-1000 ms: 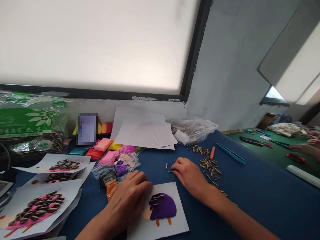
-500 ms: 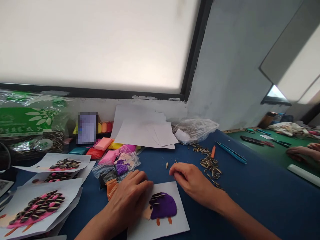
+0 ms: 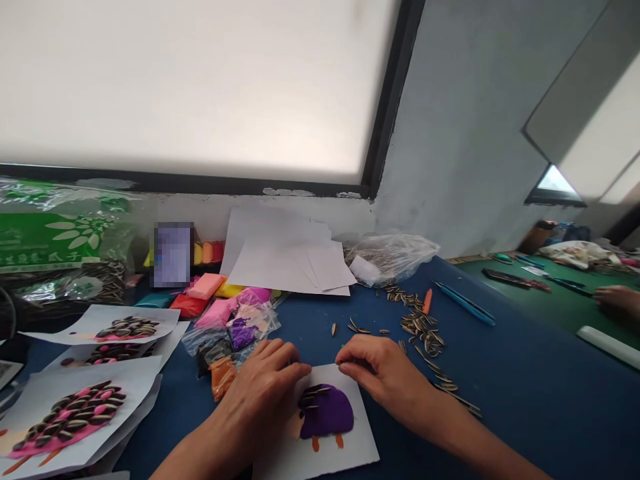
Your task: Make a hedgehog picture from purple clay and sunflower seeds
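Note:
On the blue table lies a white paper card (image 3: 357, 433) with a purple clay hedgehog body (image 3: 334, 413), orange legs and a pale face partly hidden by my left hand. Several sunflower seeds (image 3: 314, 395) are stuck in the body's upper left. My left hand (image 3: 265, 383) rests over the card's left side, fingers curled and pressed together; whatever they hold is hidden. Above the card's top right corner, my right hand (image 3: 377, 367) is closed in a pinch, and the thing between its fingertips cannot be made out. Loose sunflower seeds (image 3: 423, 330) lie beyond and beside it.
Finished cards (image 3: 75, 423) with pink seed-covered hedgehogs are stacked at left. Bagged coloured clay (image 3: 245, 330), white sheets (image 3: 290, 263) and a seed bag (image 3: 65, 240) line the back. Blue tweezers (image 3: 465, 303) lie right. Another person's hand (image 3: 617, 300) is at the green table.
My right hand has come slightly down and in toward the card's top edge, uncovering seeds behind it. My left hand has barely moved. The other person's hand has shifted right.

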The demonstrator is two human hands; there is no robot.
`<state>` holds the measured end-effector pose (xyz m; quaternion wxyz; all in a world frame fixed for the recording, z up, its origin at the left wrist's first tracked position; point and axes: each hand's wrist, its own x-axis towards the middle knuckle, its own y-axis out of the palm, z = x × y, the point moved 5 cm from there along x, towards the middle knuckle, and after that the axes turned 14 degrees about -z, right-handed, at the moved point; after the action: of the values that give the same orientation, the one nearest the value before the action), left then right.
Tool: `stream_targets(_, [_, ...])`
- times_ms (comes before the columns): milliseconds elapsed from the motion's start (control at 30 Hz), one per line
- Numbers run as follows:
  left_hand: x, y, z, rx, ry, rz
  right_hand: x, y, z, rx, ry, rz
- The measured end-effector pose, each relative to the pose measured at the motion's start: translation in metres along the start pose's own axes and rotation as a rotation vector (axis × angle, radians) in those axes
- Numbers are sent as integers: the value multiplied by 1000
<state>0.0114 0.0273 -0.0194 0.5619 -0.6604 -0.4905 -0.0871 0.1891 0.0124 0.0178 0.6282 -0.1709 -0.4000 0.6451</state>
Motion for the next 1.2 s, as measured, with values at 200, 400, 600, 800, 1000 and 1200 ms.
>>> stream_targets(200, [-3,2,4,-58,-59,-44,-8,8,-2,-11,-53,20])
stream_targets(400, [-3,7,3,-84,-53,20,-6,11,0,-18,-14,14])
stream_targets(600, [-2,7,1,-75,-71,56,-5,15,-3,19,21,-31])
stream_targets(800, [-5,9,3,-65,-76,79,-6,20,0,31,26,14])
stream_targets(1000, [-6,9,2,-62,-42,96,-9,23,-1,8,-17,23])
stream_targets(1200, [-4,6,1,-63,-23,45,-9,22,-1,-4,-12,2])
